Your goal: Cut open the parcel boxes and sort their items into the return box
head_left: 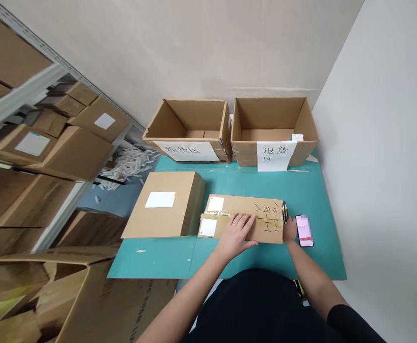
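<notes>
A long cardboard box (242,204) lies on the green table (162,257), with clear tape along its top, two white labels and handwritten black marks. My left hand (236,234) rests on top of it, fingers stretched across the tape. At the box's right end my right hand (290,230) is closed, its fingers partly hidden. Just above that hand, against the box end, a dark object (284,211) shows; I cannot make out its kind. Right of my right hand lies a phone (304,231) with a lit pink screen.
A larger closed box (158,216) lies to the left. Two open-topped boxes with paper signs, the left box (151,139) and the right box (244,150), stand at the back. Shelves (83,193) of cartons rise on the left; a white wall (383,166) bounds the right.
</notes>
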`<move>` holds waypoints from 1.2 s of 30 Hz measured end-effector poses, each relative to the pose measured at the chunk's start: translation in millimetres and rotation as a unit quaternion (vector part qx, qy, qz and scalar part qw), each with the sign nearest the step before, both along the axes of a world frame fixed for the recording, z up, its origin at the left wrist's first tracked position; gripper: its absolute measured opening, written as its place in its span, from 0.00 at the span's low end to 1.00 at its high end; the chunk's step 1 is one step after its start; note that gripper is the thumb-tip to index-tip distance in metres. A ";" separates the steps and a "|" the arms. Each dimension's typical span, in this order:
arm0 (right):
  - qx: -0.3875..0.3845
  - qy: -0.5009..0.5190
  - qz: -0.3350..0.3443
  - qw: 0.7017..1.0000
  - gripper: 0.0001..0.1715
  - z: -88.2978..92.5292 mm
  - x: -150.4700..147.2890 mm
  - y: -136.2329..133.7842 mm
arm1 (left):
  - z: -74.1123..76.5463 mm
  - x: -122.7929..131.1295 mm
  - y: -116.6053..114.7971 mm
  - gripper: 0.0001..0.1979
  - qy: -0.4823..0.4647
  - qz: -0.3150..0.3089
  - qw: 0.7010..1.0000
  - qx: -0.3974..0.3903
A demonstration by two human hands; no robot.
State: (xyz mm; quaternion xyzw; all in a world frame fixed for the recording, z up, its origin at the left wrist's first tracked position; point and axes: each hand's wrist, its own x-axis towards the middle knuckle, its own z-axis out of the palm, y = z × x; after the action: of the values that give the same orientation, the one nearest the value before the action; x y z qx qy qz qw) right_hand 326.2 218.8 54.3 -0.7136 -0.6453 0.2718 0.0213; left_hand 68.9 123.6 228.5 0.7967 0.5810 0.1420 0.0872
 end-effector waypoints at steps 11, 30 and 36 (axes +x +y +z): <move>0.089 0.066 -0.085 0.990 0.29 6.3 -1.8 3.6 | 1.1 3.4 -0.9 0.49 0.004 -0.001 1.000 0.018; 0.099 0.121 0.379 0.912 0.33 190.8 -20.8 38.8 | 7.0 21.1 -44.6 0.18 0.014 0.011 0.990 0.138; 0.095 0.000 0.460 0.883 0.47 187.9 -53.4 52.0 | 7.1 26.3 -55.5 0.13 0.028 -0.005 0.988 0.150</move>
State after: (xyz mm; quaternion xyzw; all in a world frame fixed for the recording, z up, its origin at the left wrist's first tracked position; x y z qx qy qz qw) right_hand 272.8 270.8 242.2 -0.3314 -0.9238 0.1881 -0.0386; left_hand 95.2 68.0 235.6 0.8070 0.5516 0.2053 -0.0489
